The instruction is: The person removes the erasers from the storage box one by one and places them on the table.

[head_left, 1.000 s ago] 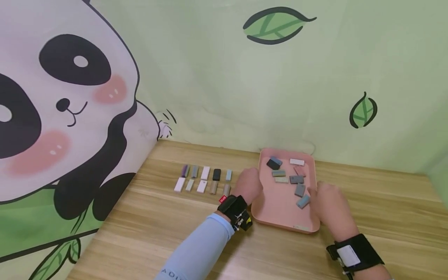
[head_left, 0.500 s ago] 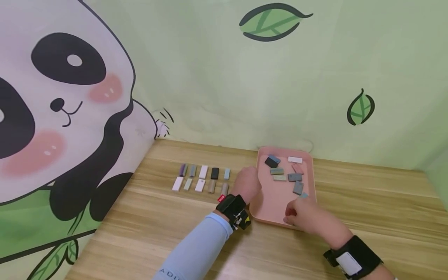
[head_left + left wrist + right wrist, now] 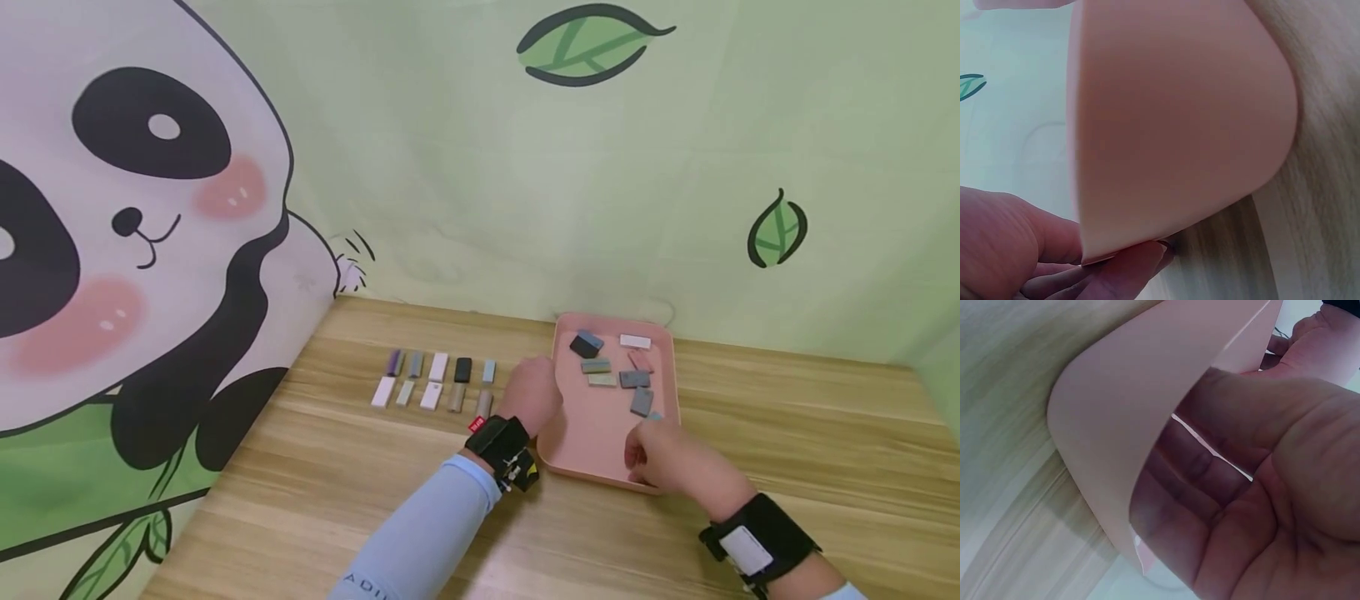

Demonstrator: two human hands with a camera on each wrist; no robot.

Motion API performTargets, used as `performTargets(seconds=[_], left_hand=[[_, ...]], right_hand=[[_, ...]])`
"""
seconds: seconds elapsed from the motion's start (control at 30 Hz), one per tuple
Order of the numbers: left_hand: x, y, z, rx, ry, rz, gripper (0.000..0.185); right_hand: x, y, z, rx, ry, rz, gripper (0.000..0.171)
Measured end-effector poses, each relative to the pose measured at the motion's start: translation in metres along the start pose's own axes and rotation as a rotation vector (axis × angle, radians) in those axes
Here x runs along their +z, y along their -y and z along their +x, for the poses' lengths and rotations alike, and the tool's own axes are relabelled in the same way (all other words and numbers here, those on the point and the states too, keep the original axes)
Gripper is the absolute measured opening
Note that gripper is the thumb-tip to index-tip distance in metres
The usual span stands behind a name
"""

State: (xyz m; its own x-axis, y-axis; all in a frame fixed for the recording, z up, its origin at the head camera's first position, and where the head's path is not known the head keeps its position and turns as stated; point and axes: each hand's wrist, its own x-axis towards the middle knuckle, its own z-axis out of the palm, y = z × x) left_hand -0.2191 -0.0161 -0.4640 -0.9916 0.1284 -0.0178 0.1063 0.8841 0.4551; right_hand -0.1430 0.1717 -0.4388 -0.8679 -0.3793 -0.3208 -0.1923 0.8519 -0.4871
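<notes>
A pink tray [image 3: 592, 433] sits on the wooden table and holds several small flat blocks: a black one [image 3: 581, 346], a white one [image 3: 635, 341] and grey and green ones [image 3: 634, 379]. My left hand [image 3: 534, 393] grips the tray's left rim; in the left wrist view its fingers [image 3: 1122, 275] are tucked under the tray's [image 3: 1179, 125] edge. My right hand [image 3: 660, 457] grips the front right rim, and in the right wrist view its fingers [image 3: 1191, 469] curl inside the tray's wall [image 3: 1110, 425]. That hand partly hides a light blue block [image 3: 654, 415].
Two rows of small blocks [image 3: 438, 379] in white, grey, purple, black and tan lie on the table [image 3: 337, 483] left of the tray. A printed panda wall stands close on the left, and a green leaf-print wall runs behind the table.
My right hand moved from the tray's right side, beside the light blue block, to its front right rim and closed on it. The left hand stayed at the left rim.
</notes>
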Motion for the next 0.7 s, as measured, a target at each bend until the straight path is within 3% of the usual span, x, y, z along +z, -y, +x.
performTargets(seconds=[0.3,0.7], left_hand=[[0.0039,0.0019,0.0017,-0.001,-0.008,-0.001,0.010],[0.0038,0.0034,0.0012,0.031,-0.026,0.030,0.010]], right_hand=[[0.0001,0.0015,-0.0008,0.023,-0.025,-0.023,0.009],[0.0040,0.0001,0.0005,-0.013,-0.032,-0.033,0.010]])
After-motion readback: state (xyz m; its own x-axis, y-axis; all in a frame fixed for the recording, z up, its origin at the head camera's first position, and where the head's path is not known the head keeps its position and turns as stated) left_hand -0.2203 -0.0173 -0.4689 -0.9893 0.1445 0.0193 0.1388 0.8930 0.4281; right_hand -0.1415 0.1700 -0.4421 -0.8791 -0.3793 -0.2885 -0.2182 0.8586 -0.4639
